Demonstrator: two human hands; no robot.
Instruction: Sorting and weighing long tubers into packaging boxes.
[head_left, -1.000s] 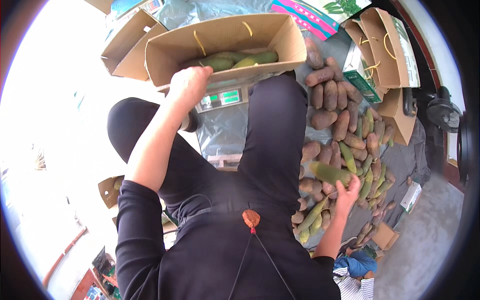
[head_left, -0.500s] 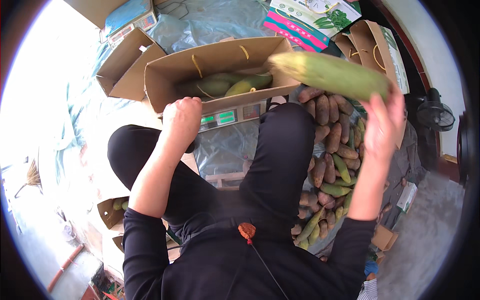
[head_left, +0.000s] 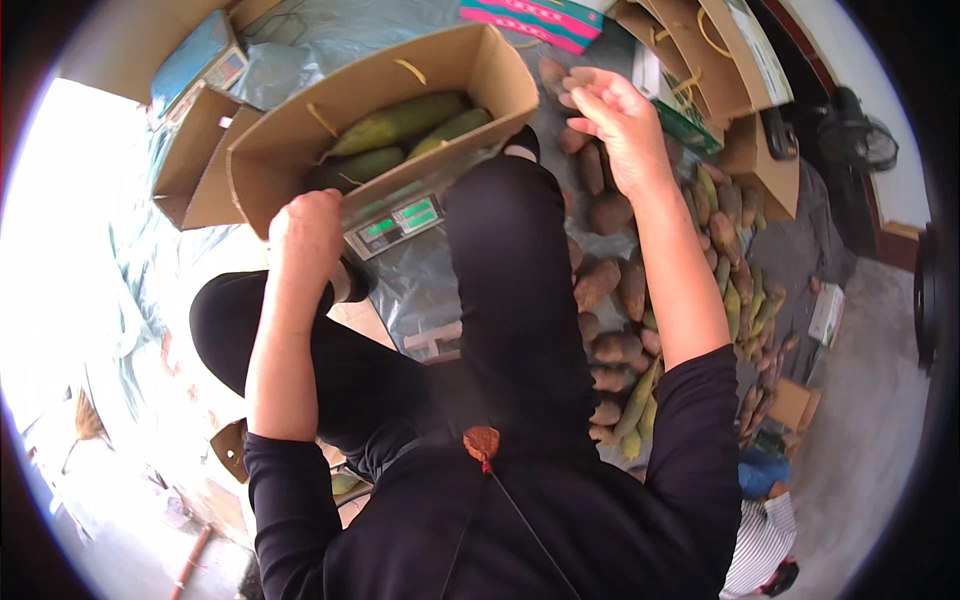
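My left hand (head_left: pixel 305 235) is closed on the near rim of an open cardboard box (head_left: pixel 500 80) with yellow cord handles. Inside the box lie three long green radishes (head_left: pixel 398 122), side by side and slightly slanted. The box sits on a scale (head_left: pixel 395 226) whose panel shows lit green displays. My right hand (head_left: pixel 612 115) is empty, thumb and fingers apart, over the far end of a heap of reddish-brown root vegetables (head_left: pixel 598 285) right of my knee. Long green radishes (head_left: pixel 735 305) lie among the heap's right side.
More cardboard boxes (head_left: pixel 190 160) stand left of the filled one and at the far right. Beside them are a fan (head_left: pixel 862 140) and a pink-and-teal carton (head_left: pixel 545 22). Plastic sheeting (head_left: pixel 330 60) covers the floor. Another person in striped clothing (head_left: pixel 765 535) is at the lower right.
The green radish my right hand held is out of it, and that hand has moved left over the heap. Three radishes now show clearly in the box. The view has shifted.
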